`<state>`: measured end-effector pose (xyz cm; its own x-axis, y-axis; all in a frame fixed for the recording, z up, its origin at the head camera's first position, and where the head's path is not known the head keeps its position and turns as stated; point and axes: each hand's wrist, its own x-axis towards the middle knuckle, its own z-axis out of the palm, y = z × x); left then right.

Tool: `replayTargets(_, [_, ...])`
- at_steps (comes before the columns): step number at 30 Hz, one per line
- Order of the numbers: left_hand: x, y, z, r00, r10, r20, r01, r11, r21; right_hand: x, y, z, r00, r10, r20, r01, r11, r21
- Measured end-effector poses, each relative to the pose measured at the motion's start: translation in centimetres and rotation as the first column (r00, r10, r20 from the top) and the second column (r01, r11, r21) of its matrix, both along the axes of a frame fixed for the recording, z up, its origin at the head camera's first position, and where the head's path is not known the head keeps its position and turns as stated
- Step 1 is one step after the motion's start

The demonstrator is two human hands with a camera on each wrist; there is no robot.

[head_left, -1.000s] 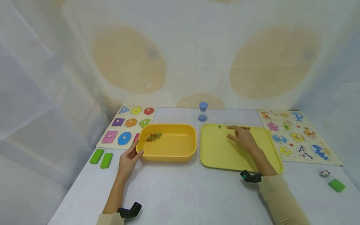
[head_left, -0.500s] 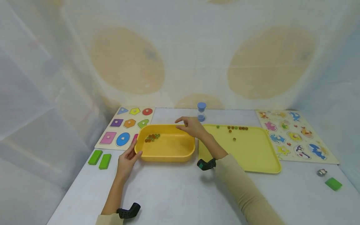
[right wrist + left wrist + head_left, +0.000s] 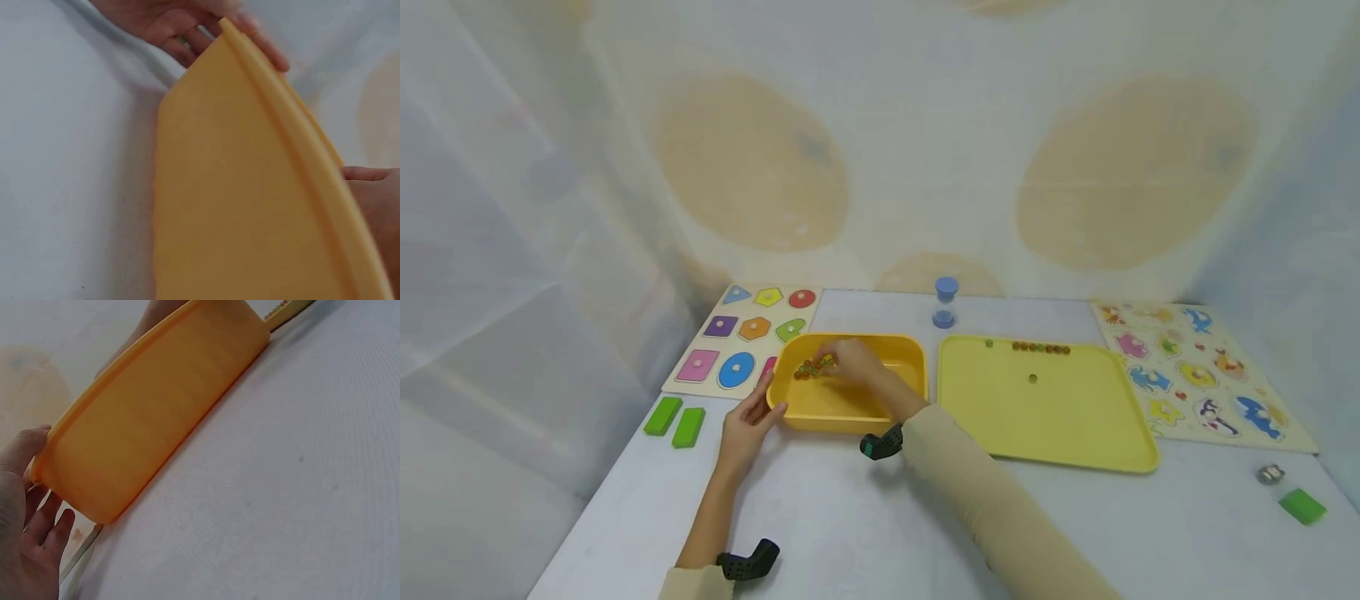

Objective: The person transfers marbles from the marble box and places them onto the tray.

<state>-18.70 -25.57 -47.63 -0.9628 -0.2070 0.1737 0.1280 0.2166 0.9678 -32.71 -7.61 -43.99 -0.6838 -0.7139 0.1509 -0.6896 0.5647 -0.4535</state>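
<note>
My left hand (image 3: 746,427) holds the yellow-orange bin (image 3: 842,423) by its left end. In the left wrist view its thumb lies at the rim and its fingers rest along the outer wall. Inside the bin, a cluster of small orange and green marbles (image 3: 807,370) lies at the left. My right hand (image 3: 853,365) reaches down into the bin, thumb and forefinger apart at the marbles' right side. The bin's wall hides most of this hand in the right wrist view. On the yellow tray (image 3: 1060,425), several marbles (image 3: 1041,347) form a row near the far edge.
Two more marbles lie singly on the tray. A blue sand timer (image 3: 945,302) stands behind it. A shape puzzle board (image 3: 752,329) lies at left, an animal puzzle board (image 3: 1202,375) at right. Green blocks (image 3: 662,416) and a small grey figure (image 3: 1270,474) are near the sides.
My right hand has moved left from the tray's far edge into the bin, down at the marbles. A loose marble on the tray has joined the row. My left hand stays on the bin.
</note>
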Motion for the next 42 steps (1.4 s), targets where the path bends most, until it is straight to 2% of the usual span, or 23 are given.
replayTargets(5, [0.1, -0.1, 0.1, 1.0, 0.01, 0.007, -0.009, 1.0, -0.014, 0.2, -0.5, -0.4, 0.999, 0.025, 0.022, -0.026, 0.999, 0.033])
replayTargets(12, [0.0, 0.1, -0.1, 1.0, 0.006, 0.006, -0.006, 1.0, -0.008, 0.4, -0.4, -0.5, 0.996, -0.003, 0.094, -0.004, 0.997, 0.072])
replayTargets(17, [-0.2, 0.2, -0.3, 1.0, 0.006, 0.001, -0.006, 1.0, -0.014, 0.3, 0.0, -0.5, 0.998, 0.003, 0.07, -0.01, 0.995, 0.095])
replayTargets(20, [-0.2, 0.2, -0.3, 1.0, -0.002, -0.007, 0.002, 1.0, -0.016, 0.4, 0.5, -0.3, 0.999, 0.021, 0.045, -0.024, 0.997, 0.071])
replayTargets(23, [-0.2, 0.2, -0.3, 1.0, 0.002, -0.004, -0.002, 1.0, -0.01, 0.6, 1.7, 0.4, 0.999, 0.034, 0.033, -0.034, 0.999, -0.012])
replayTargets(26, [-0.1, 0.1, -0.2, 1.0, 0.004, 0.0, -0.004, 1.0, -0.009, 0.9, 4.3, 2.0, 1.0, 0.021, 0.015, -0.02, 0.994, -0.108])
replayTargets(29, [-0.1, 0.1, -0.1, 1.0, 0.009, 0.003, -0.009, 1.0, -0.001, 1.2, 8.3, 3.6, 0.999, -0.035, -0.021, 0.032, 0.986, -0.163])
replayTargets(32, [-0.1, 0.1, 0.0, 1.0, 0.012, 0.012, -0.012, 1.0, -0.009, 1.1, 13.3, 4.0, 0.991, -0.111, -0.079, 0.094, 0.977, -0.189])
replayTargets(36, [0.0, 0.2, 0.0, 1.0, 0.015, 0.024, -0.015, 1.0, -0.018, 0.7, 20.4, 2.5, 0.972, -0.217, -0.094, 0.197, 0.962, -0.188])
replayTargets(39, [0.0, 0.2, 0.0, 0.999, 0.018, 0.029, -0.018, 1.0, -0.015, 0.7, 25.0, 0.7, 0.951, -0.304, -0.061, 0.293, 0.946, -0.137])
replayTargets(42, [0.1, 0.1, 0.0, 0.999, 0.025, 0.028, -0.024, 1.0, -0.016, 1.0, 28.2, -0.7, 0.932, -0.361, -0.029, 0.358, 0.931, -0.073])
